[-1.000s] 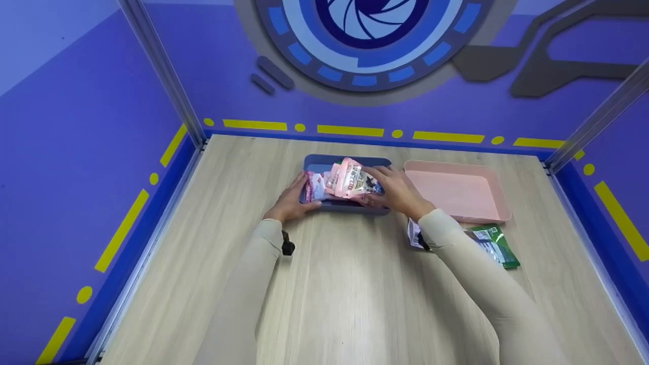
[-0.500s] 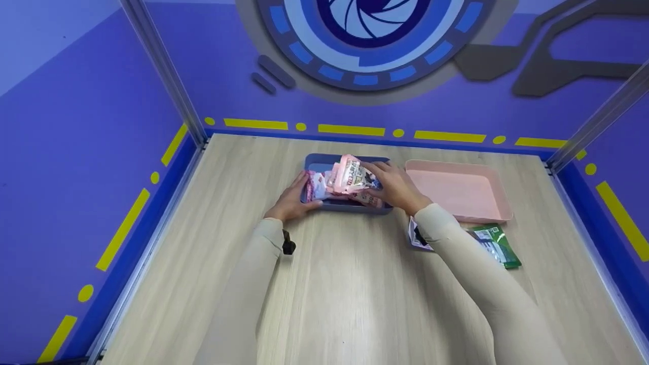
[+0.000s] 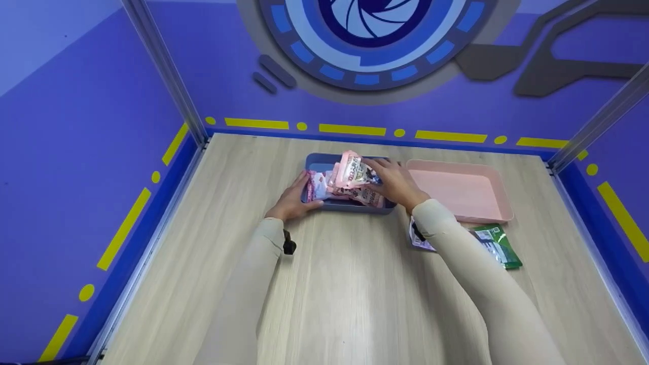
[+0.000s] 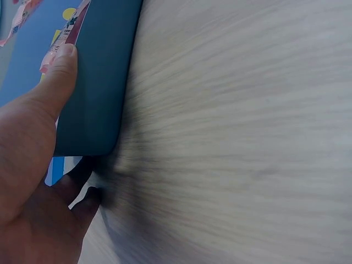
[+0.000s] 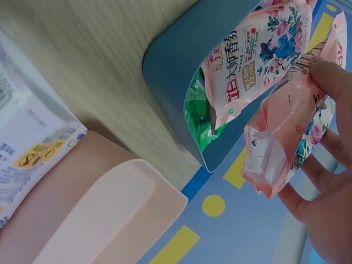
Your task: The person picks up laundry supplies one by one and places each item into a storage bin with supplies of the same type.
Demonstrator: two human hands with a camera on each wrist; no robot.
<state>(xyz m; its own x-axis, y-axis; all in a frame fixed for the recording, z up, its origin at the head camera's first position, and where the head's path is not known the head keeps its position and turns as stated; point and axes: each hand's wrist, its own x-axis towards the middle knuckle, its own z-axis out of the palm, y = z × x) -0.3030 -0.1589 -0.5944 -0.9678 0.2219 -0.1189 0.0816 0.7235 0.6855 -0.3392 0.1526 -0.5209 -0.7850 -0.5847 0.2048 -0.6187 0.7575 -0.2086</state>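
Observation:
My right hand (image 3: 398,183) pinches a pink, flower-printed packet (image 5: 297,124) between thumb and fingers, above the dark blue tray (image 3: 350,207). Beneath it, inside the tray, another pink packet (image 5: 258,60) of the same print leans, with a shiny green packet (image 5: 199,110) partly hidden under it. A white and pink packet (image 3: 319,185) lies in the tray's left end. There my left hand (image 3: 292,203) holds the corner: in the left wrist view the thumb lies over the long side's rim, and the fingers go around the short end, partly hidden.
A shallow pink tray (image 3: 459,191) stands right of the blue one. In front of it, partly behind my right sleeve, lie a green packet (image 3: 502,248) and a lilac-white packet (image 5: 36,124). Purple walls (image 3: 263,96) enclose the wooden table (image 3: 329,284) behind and at both sides.
My right hand has raised the pink packet slightly up and back, showing more of the pink packet below it. The left hand has stayed at the tray's corner.

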